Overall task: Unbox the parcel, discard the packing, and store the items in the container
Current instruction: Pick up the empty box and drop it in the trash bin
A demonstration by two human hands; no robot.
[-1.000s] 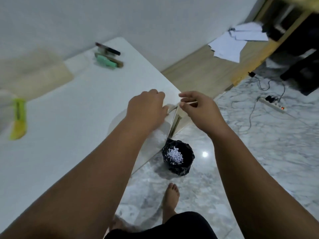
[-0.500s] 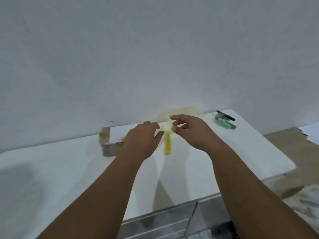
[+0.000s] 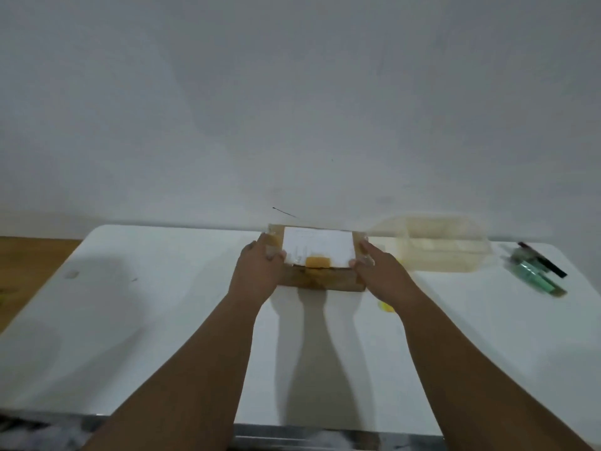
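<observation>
Two hands, left hand and right hand, clasp the ends of a taped cardboard parcel at the tabletop's far edge, fingers wrapped around its corners; it looks light, stiff, best held by its sides.

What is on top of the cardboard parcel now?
On the parcel lies a white label with a small yellow patch. The left hand and right hand cover both top ends. The contents inside are hidden.

Container crowds parcel's right; left tabletop open.
</observation>
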